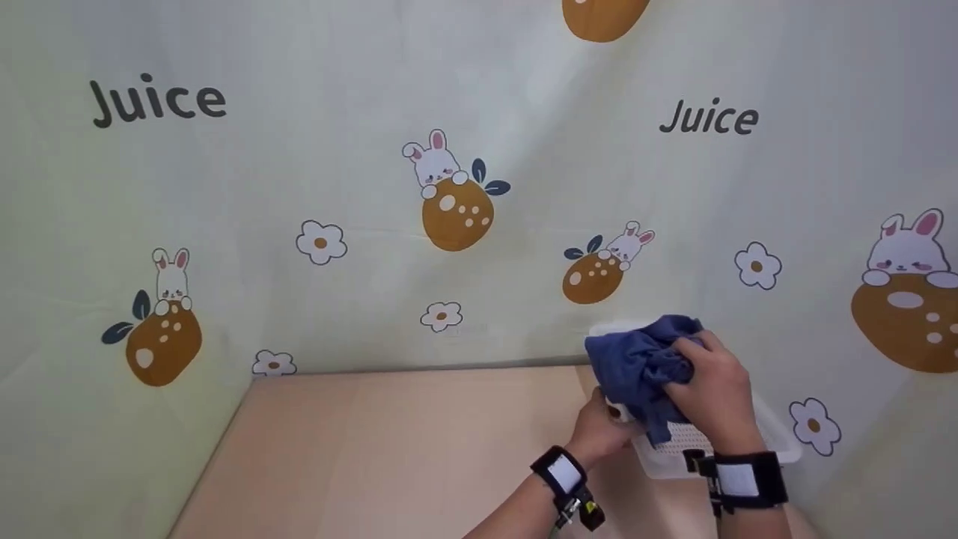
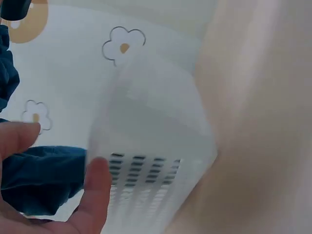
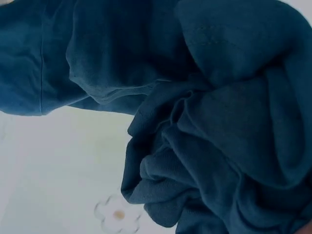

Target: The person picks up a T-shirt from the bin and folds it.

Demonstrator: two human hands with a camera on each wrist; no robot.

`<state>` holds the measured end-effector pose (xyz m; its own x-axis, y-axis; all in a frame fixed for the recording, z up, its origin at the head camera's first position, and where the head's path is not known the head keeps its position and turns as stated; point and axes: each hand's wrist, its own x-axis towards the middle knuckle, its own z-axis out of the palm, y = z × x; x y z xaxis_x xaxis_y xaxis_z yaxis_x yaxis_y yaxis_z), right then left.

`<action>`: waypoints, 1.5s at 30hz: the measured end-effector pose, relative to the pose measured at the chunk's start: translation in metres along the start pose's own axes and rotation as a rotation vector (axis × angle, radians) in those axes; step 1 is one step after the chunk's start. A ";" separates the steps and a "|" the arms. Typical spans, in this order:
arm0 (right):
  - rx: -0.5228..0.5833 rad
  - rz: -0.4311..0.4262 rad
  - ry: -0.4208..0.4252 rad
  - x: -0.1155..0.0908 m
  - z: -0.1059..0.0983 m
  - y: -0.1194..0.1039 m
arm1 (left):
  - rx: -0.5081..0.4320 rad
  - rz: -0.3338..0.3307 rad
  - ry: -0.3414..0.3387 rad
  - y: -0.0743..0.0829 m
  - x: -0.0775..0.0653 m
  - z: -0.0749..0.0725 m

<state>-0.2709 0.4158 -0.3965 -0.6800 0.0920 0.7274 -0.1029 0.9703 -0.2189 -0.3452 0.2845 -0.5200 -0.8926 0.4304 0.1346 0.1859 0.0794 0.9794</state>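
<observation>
My right hand [image 1: 715, 393] grips a crumpled dark blue garment [image 1: 636, 363], raised over the left part of a white plastic basket [image 1: 718, 468]. Folds and a stitched seam of the garment [image 3: 209, 131] fill most of the right wrist view. Low beside the basket's left side is my left hand [image 1: 599, 430], partly covered by the hanging cloth. In the left wrist view, the left hand [image 2: 53, 204] has thumb and finger spread apart, one fingertip right at the slotted wall of the basket [image 2: 151, 112]. Blue cloth [image 2: 44, 175] shows behind that gap.
The basket stands at the right end of a light wooden table [image 1: 389, 449]. A pale curtain [image 1: 359, 150] printed with rabbits, oranges and flowers hangs close behind the table and along both sides. Each wrist wears a black strap [image 1: 748, 479].
</observation>
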 end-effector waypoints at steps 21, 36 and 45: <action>0.278 0.129 -0.213 -0.043 0.093 -0.075 | 0.299 0.297 0.301 -0.003 -0.061 -0.196; 0.345 -0.002 -0.494 -0.095 0.157 -0.073 | 0.983 0.183 0.251 -0.041 -0.133 -0.309; 0.275 0.072 -0.320 -0.093 0.146 -0.036 | 1.048 0.094 0.336 -0.046 -0.149 -0.341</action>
<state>-0.3104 0.3393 -0.5511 -0.8790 0.0418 0.4751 -0.2067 0.8643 -0.4586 -0.3605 -0.0895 -0.5334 -0.8933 0.2210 0.3914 0.3731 0.8503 0.3713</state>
